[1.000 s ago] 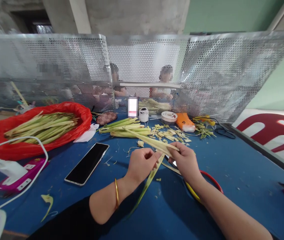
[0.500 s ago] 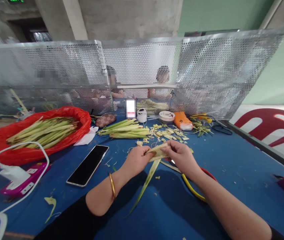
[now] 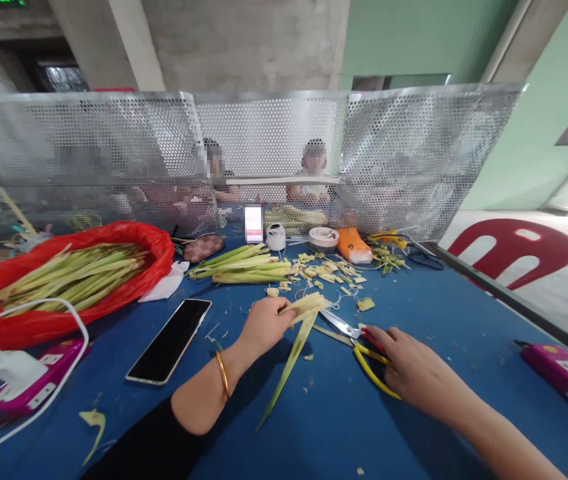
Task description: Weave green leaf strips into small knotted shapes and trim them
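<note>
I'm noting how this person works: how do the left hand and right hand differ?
The left hand grips pale leaf strips; the right hand is at the handles of the scissors. The left hand has a gold bracelet at its wrist; the right hand shows none. Both are ungloved.

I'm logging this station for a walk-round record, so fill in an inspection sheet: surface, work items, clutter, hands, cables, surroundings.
Surface: blue tabletop, littered with pale cut scraps.
Work items: pale leaf strips; scissors, blades apart; bundle of green stalks; red bag holding more stalks.
Clutter: dark-screened phone, tape roll, orange packet.
Hands: left hand pinches the leaf strips; right hand is at the scissors' handles, firmness of grip unclear.
Cables: white cable loops over a plugged-in charger; black cable lies coiled at far right.
Surroundings: perforated metal screen, people beyond it; dark red chair at right.
</note>
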The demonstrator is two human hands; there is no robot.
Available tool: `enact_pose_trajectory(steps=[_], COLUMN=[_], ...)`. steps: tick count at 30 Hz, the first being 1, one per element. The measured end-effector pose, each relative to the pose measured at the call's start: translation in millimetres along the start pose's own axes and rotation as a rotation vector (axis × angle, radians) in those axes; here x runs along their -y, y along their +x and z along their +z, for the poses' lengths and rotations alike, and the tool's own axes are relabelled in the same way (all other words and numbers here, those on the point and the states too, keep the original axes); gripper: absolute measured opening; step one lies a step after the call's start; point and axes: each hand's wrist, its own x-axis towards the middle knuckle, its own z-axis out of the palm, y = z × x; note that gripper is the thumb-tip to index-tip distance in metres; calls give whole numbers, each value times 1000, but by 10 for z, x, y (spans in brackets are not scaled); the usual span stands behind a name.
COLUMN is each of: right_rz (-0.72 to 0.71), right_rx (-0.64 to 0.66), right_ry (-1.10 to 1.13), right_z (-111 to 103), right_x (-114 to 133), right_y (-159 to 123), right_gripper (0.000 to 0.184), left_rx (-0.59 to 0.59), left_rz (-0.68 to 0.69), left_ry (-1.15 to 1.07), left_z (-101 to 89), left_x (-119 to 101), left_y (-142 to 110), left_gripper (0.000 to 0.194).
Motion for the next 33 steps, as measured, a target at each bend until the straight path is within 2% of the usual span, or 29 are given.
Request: enact_pose_trajectory(steps=[4, 7, 11, 14, 19, 24, 29, 33], right_rz=[11, 28, 60, 106, 314, 174, 105, 96], right_rx=[28, 19, 12, -25, 50, 73, 181, 134], right_ry=[72, 221, 687, 1069, 1414, 1435, 1342, 1298], right_z=[-81, -120, -65, -12, -40, -122, -215, -255], right_x=[-9, -100, -212, -185, 8, 139, 248, 392], right_y=[25, -41, -131, -146, -211, -371, -391, -289], right_gripper=[72, 72, 73, 68, 81, 81, 80, 77], left_rx=[-21, -54, -103, -117, -140, -159, -195, -116], left_rz=[15, 37, 54, 60, 61, 67, 41, 45], left_ry=[5, 44, 48, 40, 26, 9, -53, -106], left_z=[-30, -57, -64, -61, -59, -56, -53, 4], left_x=[-12, -24, -15, -3, -7, -25, -36, -39], left_y=[2, 5, 19, 24, 11, 0, -5, -36], left_gripper=[32, 33, 34, 33, 33, 34, 32, 34])
